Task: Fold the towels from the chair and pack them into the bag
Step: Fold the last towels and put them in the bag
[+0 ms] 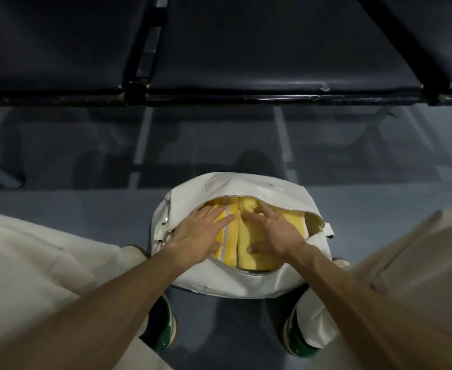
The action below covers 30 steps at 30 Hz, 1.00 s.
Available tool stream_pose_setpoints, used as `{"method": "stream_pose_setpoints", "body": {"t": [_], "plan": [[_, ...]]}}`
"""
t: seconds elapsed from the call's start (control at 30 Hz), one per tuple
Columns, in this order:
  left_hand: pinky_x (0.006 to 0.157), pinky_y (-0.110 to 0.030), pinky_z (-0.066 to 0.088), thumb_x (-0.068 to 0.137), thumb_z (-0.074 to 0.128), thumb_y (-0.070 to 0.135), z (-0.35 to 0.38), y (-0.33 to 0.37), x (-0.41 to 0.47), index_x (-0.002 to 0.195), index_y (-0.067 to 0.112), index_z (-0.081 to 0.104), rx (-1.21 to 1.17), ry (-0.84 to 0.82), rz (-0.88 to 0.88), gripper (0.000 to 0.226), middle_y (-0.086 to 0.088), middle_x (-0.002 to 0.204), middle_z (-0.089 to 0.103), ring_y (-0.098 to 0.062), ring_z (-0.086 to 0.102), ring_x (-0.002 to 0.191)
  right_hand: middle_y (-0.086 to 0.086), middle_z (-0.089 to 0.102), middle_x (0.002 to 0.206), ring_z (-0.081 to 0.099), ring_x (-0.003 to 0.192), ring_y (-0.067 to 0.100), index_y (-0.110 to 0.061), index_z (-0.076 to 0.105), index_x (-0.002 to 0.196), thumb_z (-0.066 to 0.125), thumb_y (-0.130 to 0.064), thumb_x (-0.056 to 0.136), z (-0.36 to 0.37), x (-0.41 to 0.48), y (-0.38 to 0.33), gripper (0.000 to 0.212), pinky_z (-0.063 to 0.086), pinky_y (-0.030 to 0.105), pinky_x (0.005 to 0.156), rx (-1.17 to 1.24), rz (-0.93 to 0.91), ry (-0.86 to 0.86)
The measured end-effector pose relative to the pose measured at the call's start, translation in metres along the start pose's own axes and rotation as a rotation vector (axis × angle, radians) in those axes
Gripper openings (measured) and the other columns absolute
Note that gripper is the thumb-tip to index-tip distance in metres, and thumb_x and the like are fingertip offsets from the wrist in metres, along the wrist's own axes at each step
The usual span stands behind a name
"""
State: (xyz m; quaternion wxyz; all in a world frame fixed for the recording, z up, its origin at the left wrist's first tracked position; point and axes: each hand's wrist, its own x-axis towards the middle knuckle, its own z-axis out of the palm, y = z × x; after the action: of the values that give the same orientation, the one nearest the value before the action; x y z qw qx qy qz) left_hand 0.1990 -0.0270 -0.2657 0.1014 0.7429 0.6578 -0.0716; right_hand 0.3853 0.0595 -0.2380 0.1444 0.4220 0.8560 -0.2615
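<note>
Dim room, blue-grey floor (59,201), and across the top of the view runs a row of dark padded chairs (246,49) on a black bar (246,98). The bar's paint is chipped in places, and the chair legs throw long shadows over the floor beneath.

Down on the floor, in front of the chairs, sits the white bag (246,188), right between the person's feet. Its zip (259,201) gapes wide open. Inside lie the yellow towels (246,260), folded and side by side, one showing a pale stripe along its edge. They fill the opening almost from end to end.

Both arms reach down into the bag. The left hand (200,233) lies flat on the left towel, fingers straight and a little spread. The right hand (272,231) lies on the right towel, fingers splayed wide, thumb out to the side. Neither hand grips anything; both rest palm down on the cloth.

Pale trousers (32,263) frame the view on both sides, and green-and-white shoes (163,332) stand just behind the bag.
</note>
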Motion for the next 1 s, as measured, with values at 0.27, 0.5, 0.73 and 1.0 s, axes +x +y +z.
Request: {"method": "stream_pose_setpoints", "body": {"t": [0.27, 0.5, 0.73, 1.0], "plan": [[0.118, -0.031, 0.021, 0.097, 0.046, 0.023, -0.019, -0.002, -0.015, 0.15, 0.024, 0.029, -0.19, 0.045, 0.01, 0.056, 0.002, 0.159, 0.021, -0.02, 0.02, 0.146, 0.002, 0.019, 0.158, 0.023, 0.144, 0.03, -0.032, 0.023, 0.152, 0.059, -0.044, 0.091, -0.016, 0.005, -0.014, 0.072, 0.03, 0.04, 0.115, -0.211, 0.022, -0.176], [0.084, -0.038, 0.049, 0.088, 0.048, 0.006, -0.044, -0.05, -0.044, 0.103, 0.016, 0.066, -0.596, 0.437, -0.468, 0.025, 0.0, 0.107, 0.063, -0.024, 0.06, 0.097, 0.005, 0.059, 0.125, 0.06, 0.11, 0.027, -0.022, 0.061, 0.123, 0.05, -0.025, 0.093, -0.051, -0.004, -0.047, 0.031, 0.051, 0.035, 0.09, -0.339, 0.007, 0.049], [0.095, -0.037, 0.045, 0.09, 0.059, 0.03, -0.01, -0.08, -0.057, 0.112, 0.011, 0.059, -0.864, 0.111, -0.841, 0.029, -0.012, 0.119, 0.058, -0.032, 0.056, 0.113, 0.001, 0.068, 0.106, 0.062, 0.096, 0.023, -0.022, 0.067, 0.109, 0.055, -0.026, 0.092, -0.042, 0.012, -0.104, 0.022, 0.053, 0.036, 0.079, -0.199, -0.28, 0.092], [0.059, -0.028, 0.039, 0.084, 0.071, 0.026, 0.005, -0.069, -0.055, 0.071, 0.01, 0.061, -0.978, 0.088, -0.813, 0.023, -0.008, 0.076, 0.064, -0.024, 0.06, 0.073, 0.013, 0.071, 0.095, 0.059, 0.083, 0.029, -0.007, 0.072, 0.096, 0.05, -0.026, 0.094, -0.003, 0.033, -0.14, 0.028, 0.049, 0.033, 0.073, -0.108, -0.214, -0.015]]}}
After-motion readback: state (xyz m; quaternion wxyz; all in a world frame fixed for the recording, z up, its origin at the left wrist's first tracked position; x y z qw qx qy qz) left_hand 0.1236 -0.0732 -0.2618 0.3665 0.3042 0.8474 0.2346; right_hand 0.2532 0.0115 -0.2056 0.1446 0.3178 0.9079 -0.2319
